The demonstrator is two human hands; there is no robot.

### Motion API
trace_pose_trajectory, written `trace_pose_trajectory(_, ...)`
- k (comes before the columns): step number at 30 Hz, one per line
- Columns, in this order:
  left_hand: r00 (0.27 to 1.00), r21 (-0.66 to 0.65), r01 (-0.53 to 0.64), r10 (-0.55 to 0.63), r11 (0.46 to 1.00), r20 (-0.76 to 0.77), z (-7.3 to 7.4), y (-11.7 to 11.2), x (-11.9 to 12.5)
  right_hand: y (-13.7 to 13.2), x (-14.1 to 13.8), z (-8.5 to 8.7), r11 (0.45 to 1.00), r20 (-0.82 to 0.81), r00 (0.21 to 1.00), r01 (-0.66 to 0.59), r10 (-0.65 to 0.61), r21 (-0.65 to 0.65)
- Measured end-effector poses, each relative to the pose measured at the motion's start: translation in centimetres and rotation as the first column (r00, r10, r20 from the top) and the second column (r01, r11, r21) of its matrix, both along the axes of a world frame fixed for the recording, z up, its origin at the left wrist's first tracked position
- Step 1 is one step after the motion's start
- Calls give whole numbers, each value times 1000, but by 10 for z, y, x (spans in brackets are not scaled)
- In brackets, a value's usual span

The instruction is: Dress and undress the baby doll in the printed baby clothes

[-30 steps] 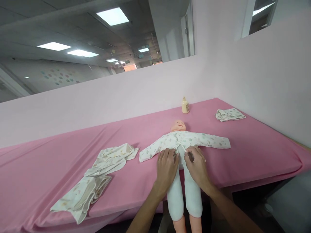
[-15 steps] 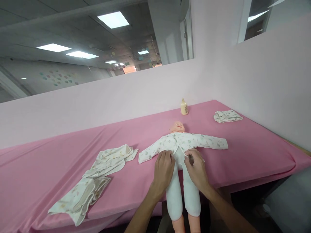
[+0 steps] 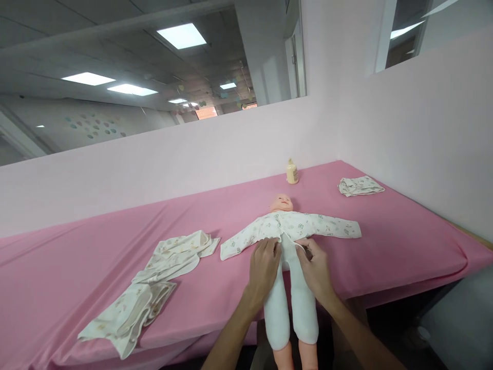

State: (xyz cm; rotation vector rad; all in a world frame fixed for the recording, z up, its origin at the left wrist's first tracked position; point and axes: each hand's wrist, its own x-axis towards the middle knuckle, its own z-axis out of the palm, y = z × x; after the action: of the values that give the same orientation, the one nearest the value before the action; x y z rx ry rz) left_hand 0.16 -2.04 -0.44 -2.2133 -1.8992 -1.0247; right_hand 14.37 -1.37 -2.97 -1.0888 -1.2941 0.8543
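A baby doll [image 3: 283,202] lies on its back, its white cloth legs reaching over the near table edge. It wears a white long-sleeved baby shirt [image 3: 304,222] with a small print, both sleeves spread outward. My left hand [image 3: 265,264] pinches the shirt's lower front edge on the left side of the belly. On the other side, my right hand [image 3: 314,264] is closed on the opposite front edge. Between the hands the shirt front parts in a small gap over the white body. My fingers hide part of the hem.
Unfolded printed baby clothes [image 3: 169,262] lie to the left on the pink sheet [image 3: 96,246]. A pale yellow pump bottle [image 3: 292,172] stands by the wall behind the doll. Folded printed clothing [image 3: 361,185] sits at the far right corner.
My left hand has moved slightly to the right with its shirt edge, and the gap in the shirt front is narrower. My right hand has shifted only a little.
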Motion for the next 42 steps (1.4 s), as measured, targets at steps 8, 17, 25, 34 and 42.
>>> trace_pose_trajectory(8,993,98,64,-73,993,93,-10,2,9,5,-7,13,994,-129,990,-64,53,-88)
trace_pose_trajectory(17,992,173,88,-103,981,75,-14,4,11,2,-10,11,999,-7,999,-42,42,5)
trace_pose_trajectory(25,970,21,91,-93,996,225,-7,1,11,-3,-15,-7,991,-10,997,-76,78,112)
trace_pose_trajectory(34,803,-264,327,-120,907,583,17,-5,2,-8,-15,-5,977,179,981,-109,76,183)
trace_pose_trajectory(42,832,-319,269,-53,909,552,19,2,1,-8,-13,-8,953,298,949,-180,103,246)
